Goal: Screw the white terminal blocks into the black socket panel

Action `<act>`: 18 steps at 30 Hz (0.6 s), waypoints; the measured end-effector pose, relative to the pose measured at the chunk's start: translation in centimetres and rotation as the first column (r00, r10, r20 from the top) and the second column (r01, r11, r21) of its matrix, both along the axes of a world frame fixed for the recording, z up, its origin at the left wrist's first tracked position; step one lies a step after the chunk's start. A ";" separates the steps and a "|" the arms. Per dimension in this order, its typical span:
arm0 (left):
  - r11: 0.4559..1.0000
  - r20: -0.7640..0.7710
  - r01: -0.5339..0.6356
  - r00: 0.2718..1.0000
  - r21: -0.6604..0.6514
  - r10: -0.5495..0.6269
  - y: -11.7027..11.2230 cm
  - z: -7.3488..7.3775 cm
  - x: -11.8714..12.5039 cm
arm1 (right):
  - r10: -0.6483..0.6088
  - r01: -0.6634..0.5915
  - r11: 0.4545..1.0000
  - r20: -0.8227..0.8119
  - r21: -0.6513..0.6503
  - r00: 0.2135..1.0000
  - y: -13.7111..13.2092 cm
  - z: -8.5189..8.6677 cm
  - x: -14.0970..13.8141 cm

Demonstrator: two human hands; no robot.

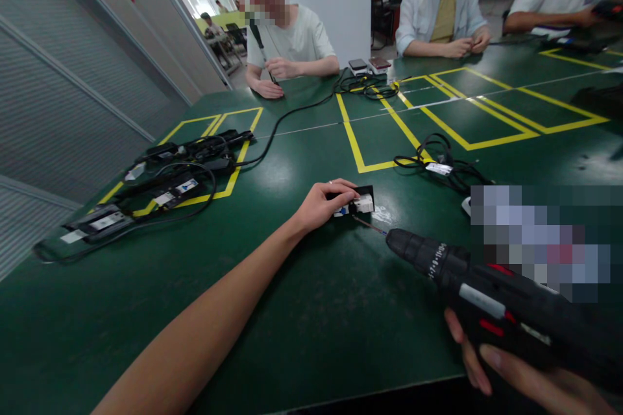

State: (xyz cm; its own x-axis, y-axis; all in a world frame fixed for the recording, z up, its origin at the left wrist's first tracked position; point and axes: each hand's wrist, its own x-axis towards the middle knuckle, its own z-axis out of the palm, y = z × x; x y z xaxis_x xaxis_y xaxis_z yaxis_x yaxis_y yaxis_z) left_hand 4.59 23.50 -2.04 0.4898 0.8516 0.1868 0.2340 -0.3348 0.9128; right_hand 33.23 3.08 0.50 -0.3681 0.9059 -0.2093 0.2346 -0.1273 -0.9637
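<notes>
My left hand (322, 205) reaches across the green table (302, 311) and pinches a small black box with a white label (357, 201), holding it down on the surface. My right hand (506, 369), low at the right, is wrapped round the grip of a black and red electric screwdriver (491, 301). The screwdriver lies nearly level, and its thin bit (370, 225) points left at the lower edge of the box.
Several black power adapters with cables (160, 188) lie at the left inside yellow floor-tape markings. A coiled black cable (440, 162) sits right of centre. Three other people sit at the table's far side, one of them (287, 45) handling a tool. Two small devices (368, 65) stand near them.
</notes>
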 end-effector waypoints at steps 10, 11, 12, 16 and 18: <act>1.000 0.009 0.002 1.000 -0.001 -0.002 0.0 -0.2 0.0 | -0.003 0.003 1.000 0.004 0.007 1.000 0.0 -0.3 0.0; 1.000 0.007 0.002 1.000 -0.002 -0.002 0.0 -0.2 0.0 | -0.008 0.008 1.000 0.004 0.008 1.000 -0.1 -0.2 0.0; 1.000 0.005 0.000 1.000 -0.001 0.000 0.0 -0.2 0.0 | -0.014 0.014 1.000 0.005 0.008 1.000 -0.1 -0.2 0.0; 1.000 0.006 0.000 1.000 0.006 0.000 0.1 -0.2 0.0 | -0.041 0.041 0.999 0.003 0.007 0.999 -0.2 0.1 -0.2; 1.000 0.010 -0.001 1.000 0.008 0.001 0.1 -0.2 0.0 | -0.053 0.053 0.999 0.000 0.003 0.999 -0.2 0.2 -0.2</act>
State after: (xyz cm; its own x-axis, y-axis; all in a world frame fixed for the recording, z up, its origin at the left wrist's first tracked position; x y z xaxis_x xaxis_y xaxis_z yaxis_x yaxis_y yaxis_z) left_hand 4.62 23.59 -2.28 0.4868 0.8506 0.1988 0.2253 -0.3422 0.9122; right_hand 33.01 2.87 0.68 -0.3198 0.9246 -0.2068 0.2274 -0.1370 -0.9641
